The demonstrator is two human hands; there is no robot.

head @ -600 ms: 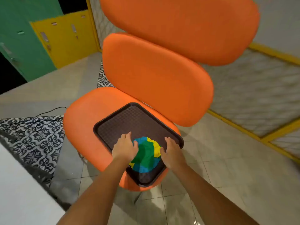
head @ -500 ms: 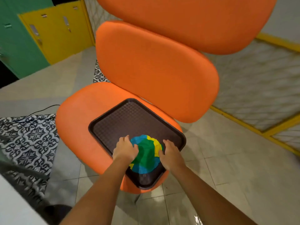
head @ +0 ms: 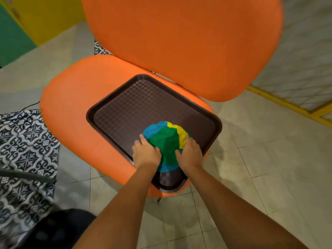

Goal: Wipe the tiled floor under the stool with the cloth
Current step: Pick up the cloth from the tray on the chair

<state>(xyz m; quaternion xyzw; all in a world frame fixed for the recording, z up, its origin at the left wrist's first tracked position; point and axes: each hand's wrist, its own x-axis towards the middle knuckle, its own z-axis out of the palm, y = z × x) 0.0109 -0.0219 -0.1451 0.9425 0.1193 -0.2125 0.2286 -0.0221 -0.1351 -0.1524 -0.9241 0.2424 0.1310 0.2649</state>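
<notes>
Illumination is even, moderately bright, from overhead. A soft shadow lies on the tiled floor [head: 251, 159] beneath the stool [head: 75, 108]. Wide-angle distortion curves the frame edges. The lower-left corner is dark and blurred.

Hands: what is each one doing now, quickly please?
Left hand: grips the left edge of the crumpled blue, green and yellow cloth.
Right hand: grips its right edge.

A dark brown textured tray [head: 143, 105] is lying mid-frame, a black-and-white patterned mat [head: 27, 150] is running down the left edge with a thin black cable [head: 30, 105] trailing onto it, and a yellow panel [head: 50, 15] and a green panel [head: 10, 42] are standing at upper left.
</notes>
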